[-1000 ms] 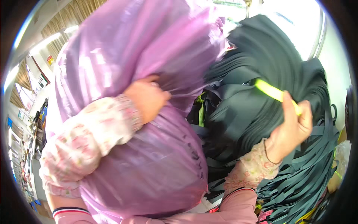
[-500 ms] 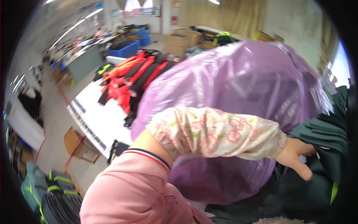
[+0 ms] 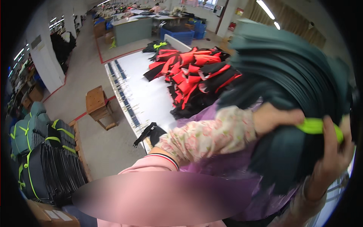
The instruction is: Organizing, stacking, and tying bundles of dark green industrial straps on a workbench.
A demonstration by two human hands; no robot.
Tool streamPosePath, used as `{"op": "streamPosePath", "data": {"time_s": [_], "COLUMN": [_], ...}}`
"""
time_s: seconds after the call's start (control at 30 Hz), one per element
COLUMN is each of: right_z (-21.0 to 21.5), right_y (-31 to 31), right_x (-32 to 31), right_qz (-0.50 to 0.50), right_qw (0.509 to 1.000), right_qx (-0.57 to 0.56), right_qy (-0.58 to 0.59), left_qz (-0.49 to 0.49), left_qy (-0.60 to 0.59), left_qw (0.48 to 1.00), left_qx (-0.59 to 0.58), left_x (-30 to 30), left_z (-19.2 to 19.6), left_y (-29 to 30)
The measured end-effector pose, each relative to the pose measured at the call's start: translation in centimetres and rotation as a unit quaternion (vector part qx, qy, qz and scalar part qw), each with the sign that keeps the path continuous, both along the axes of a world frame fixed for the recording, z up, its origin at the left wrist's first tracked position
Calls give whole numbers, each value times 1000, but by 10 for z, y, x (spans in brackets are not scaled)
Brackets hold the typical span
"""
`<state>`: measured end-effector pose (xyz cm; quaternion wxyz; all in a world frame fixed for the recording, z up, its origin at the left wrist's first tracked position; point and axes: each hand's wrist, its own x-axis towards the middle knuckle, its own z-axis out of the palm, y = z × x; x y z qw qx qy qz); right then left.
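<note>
Crossing blurred green cloth (image 3: 287, 72), a yellow strap (image 3: 313, 126) — partly hidden — was gripped by left hand (image 3: 276, 119) and right hand (image 3: 334, 160).

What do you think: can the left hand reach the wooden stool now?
Probably not: the left hand seems to grip the yellow band on the green stack; the stool stands beyond the table's edge.

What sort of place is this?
Likely a garment or textile workshop: red-and-black fabric pieces heaped on a white table, dark stacks tied with lime bands, and a layered dark green bundle up close.
</note>
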<state>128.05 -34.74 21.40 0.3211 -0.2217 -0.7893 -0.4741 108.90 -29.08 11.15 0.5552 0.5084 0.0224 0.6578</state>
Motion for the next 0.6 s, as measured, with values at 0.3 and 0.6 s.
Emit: {"op": "streamPosePath", "data": {"time_s": [0.3,0.6], "right_z": [-9,-66], "right_y": [68,102], "right_x": [-115,20], "right_qz": [249,-84], "right_qw": [933,933], "right_qx": [-255,-287], "right_qy": [37,202], "left_qz": [259,509], "left_qy": [-180,0], "left_qw": [924,824], "left_qx": [-217,-247], "left_x": [-290,-520], "left_z": [-107,-282], "left_y": [-13,-23]}}
